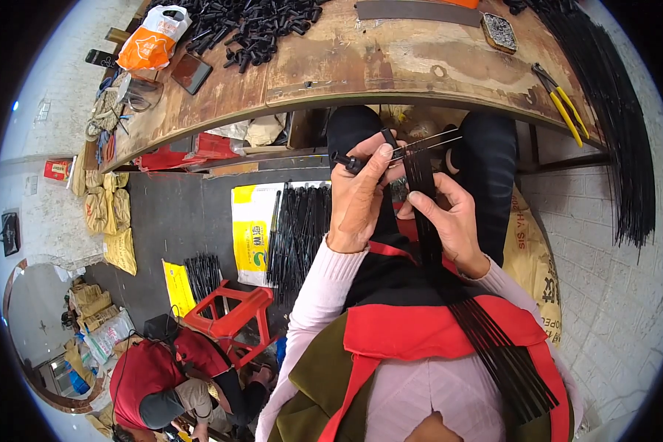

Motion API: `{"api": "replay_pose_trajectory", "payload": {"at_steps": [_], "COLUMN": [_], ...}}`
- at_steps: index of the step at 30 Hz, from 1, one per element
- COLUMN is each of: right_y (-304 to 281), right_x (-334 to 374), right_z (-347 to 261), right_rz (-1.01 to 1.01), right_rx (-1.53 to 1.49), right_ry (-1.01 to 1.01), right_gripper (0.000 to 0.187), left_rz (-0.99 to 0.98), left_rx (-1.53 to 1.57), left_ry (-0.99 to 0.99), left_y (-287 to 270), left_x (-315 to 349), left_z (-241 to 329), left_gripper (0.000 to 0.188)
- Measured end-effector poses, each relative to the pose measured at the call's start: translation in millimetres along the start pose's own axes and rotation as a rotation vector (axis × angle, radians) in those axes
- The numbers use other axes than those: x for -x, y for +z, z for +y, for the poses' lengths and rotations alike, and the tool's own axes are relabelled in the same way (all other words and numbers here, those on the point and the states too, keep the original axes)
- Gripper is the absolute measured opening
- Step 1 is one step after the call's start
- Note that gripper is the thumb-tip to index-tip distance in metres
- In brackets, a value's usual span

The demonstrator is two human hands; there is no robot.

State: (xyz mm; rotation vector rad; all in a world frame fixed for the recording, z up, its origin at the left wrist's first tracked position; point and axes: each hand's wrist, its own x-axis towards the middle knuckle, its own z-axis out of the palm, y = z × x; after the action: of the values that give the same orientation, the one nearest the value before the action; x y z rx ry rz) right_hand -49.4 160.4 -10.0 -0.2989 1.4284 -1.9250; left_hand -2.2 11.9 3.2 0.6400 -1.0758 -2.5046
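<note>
Pinching a black tubular piece in the left hand, with the thumb pressed down toward the forefinger and the other fingers curled underneath, partly hidden. Bringing a shorter black piece close to the same fingertips; cannot tell whether touching. Pointing two thin rods out from that grip toward the right, across the upper end of a flat bundle of black strips; cannot tell exactly where along the fingers they begin. Gripping that bundle in the right hand, with the thumb against its edge and the forefinger bent close by; cannot tell how tightly. Letting the bundle run down from between both hands, over the lap and a red apron, spreading into separate strips toward the lower right. Sitting at a worn wooden bench, facing a heap of short black parts, an orange and white bag, a phone, yellow-handled pliers and long black strands hanging over the right end. Having black rods beside a yellow and white sack on the floor to the left, near a red stool and another person.
</note>
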Motion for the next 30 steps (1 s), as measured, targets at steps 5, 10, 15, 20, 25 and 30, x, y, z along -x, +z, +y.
{"api": "replay_pose_trajectory", "payload": {"at_steps": [5,10,15,20,25,30], "right_y": [2,1,-3,1,2,-1], "right_x": [1,1,-4,-2,-9,-14], "right_z": [2,-2,2,-4,-13,-18], "right_rz": [0.021,-0.022,-0.022,-0.037,-0.054,-0.046], "right_rx": [0.018,0.0,-0.056,0.003,0.025,0.026], "right_ry": [-0.035,0.027,0.051,0.049,-0.057,0.013], "right_gripper": [0.02,0.018,0.02,0.022,0.024,0.022], "left_rz": [0.039,-0.04,-0.047,0.004,0.002,-0.047], "left_rx": [-0.013,0.025,0.085,-0.097,-0.031,0.118], "left_ry": [0.033,0.012,-0.029,0.084,0.041,-0.034], "left_y": [-1,-7,-1,-2,-2,-1], "left_x": [1,3,7,15,14,9], "left_z": [-2,-3,0,-3,-2,-4], "left_gripper": [0.03,0.031,0.029,0.037,0.037,0.036]}}
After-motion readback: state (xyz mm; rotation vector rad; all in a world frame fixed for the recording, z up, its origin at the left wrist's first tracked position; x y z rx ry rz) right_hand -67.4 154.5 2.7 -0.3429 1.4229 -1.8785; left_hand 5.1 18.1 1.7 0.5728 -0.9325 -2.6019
